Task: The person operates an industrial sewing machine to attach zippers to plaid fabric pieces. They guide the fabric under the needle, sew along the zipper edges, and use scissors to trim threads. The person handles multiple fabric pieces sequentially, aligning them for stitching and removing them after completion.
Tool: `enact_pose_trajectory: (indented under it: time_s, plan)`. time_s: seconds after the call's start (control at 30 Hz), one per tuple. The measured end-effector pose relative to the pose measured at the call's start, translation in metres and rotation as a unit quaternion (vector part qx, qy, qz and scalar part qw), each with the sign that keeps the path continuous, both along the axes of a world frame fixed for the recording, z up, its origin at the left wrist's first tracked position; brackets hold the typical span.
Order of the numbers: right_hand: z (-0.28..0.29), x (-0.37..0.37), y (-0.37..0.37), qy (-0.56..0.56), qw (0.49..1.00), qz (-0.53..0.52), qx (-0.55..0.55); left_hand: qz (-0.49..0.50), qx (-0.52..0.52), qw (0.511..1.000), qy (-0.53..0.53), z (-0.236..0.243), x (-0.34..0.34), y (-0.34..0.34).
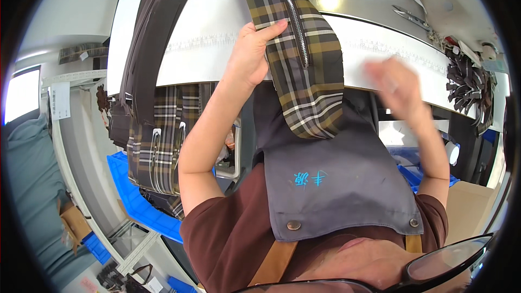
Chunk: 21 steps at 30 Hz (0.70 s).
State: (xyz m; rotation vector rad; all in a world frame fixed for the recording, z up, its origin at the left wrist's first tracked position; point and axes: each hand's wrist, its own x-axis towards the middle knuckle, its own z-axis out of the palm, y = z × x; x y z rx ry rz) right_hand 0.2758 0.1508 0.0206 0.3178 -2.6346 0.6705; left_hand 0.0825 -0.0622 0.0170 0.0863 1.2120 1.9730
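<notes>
The left hand (252,51) has its fingers gripping the plaid panel (312,95) beside its zipper (296,20); supporting the near end should limit twisting. Right hand (400,88) blurred: finger state unclear.

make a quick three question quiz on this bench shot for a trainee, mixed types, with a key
1. Which hand holds the plaid cloth?
a) left
b) right
c) both

2. True or false: the dark strips lie to the left of the plaid cloth.

3. Fill in the blank: a metal ____ runs lengthwise along the plaid cloth.

Key:
1. a, the left hand; the right hand is apart from it, blurred.
2. True.
3. zipper
</notes>
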Motion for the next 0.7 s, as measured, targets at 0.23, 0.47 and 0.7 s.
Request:
enact_pose_trajectory:
  time_s: [0.23, 0.47, 0.7]
  plan:
    - [-0.032, -0.042, 0.127, 0.036, 0.975, -0.202, 0.085, 0.028, -0.04, 0.995, 0.081, 0.005, 0.001, -0.031]
    - [-0.056, -0.027, 0.155, -0.034, 0.969, -0.221, 0.108, 0.16, -0.536, 0.749, 0.355, 0.138, 0.049, -0.295]
    - [-0.049, -0.027, 0.153, -0.04, 0.98, -0.185, 0.062, 0.132, -0.919, 0.316, 0.196, 0.074, 0.174, -0.473]
